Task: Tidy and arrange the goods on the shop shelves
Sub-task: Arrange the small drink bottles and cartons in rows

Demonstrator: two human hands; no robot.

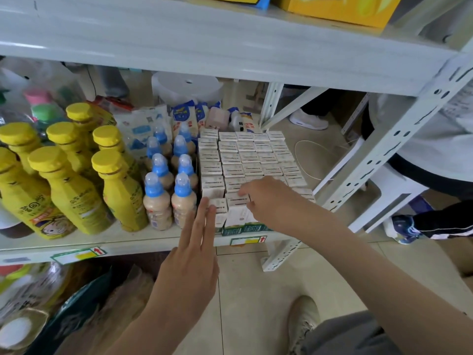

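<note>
Left grip: the left hand point(197, 252) is flat, its fingers straight and close together, the tips touching the front-left corner of the cartons.
Right grip: the right hand point(266, 198) is curled over the front rows, fingers and thumb pinching one front carton point(234, 199).
Goods: the block of small cartons point(245, 155) stands in tight rows at the right end of the shelf point(153, 242), just beside the blue-capped bottles point(158, 201).
Risk at the lip: the nearest cartons stand right at the shelf edge and one looks tilted. I'd say a tug on the pinched one could drag its neighbours onto the floor.
Risk to the side: a leftward shove could topple those tall, narrow bottles.
Materials: the cartons are square-cornered paperboard with flat white tops and green bases. The bottles are smooth, rounded plastic, and the shelf is slick painted metal.
</note>
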